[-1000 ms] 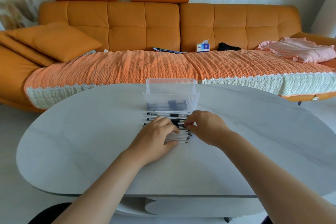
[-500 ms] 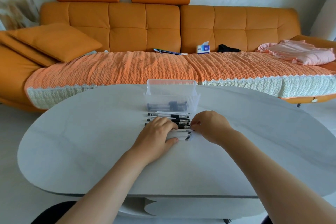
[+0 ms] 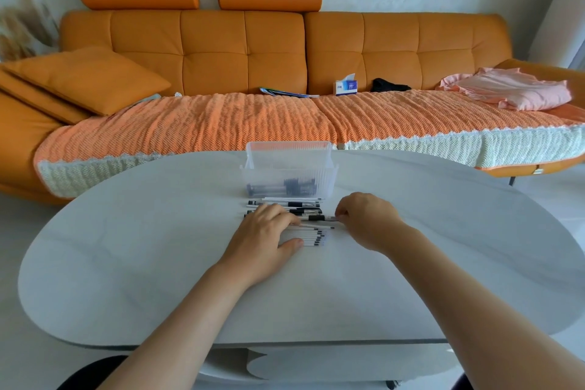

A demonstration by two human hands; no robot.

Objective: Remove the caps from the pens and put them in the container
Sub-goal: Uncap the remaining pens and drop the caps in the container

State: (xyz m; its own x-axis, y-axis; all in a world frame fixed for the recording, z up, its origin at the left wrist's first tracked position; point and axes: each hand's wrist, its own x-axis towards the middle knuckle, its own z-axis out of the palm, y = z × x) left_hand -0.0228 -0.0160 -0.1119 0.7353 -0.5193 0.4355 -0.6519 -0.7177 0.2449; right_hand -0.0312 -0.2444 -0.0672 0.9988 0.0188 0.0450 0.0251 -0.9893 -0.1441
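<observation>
1. Standing on the grey table (image 3: 126,263), the clear container (image 3: 289,174) sits toward its far edge.
2. Pens (image 3: 313,236) lie in a row just before the container.
3. Left hand (image 3: 266,237) presses flat on that row, fingers straight.
4. Right hand (image 3: 367,220), front-right of the container, pinches one pen (image 3: 316,218) by its end.

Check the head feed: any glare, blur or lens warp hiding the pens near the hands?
Head view: soft even light, no glare on the table; wide-angle warp bows the sofa and table edge; pens tiny, slightly soft; the left hand covers part of the row, the right hand pinches one pen.
</observation>
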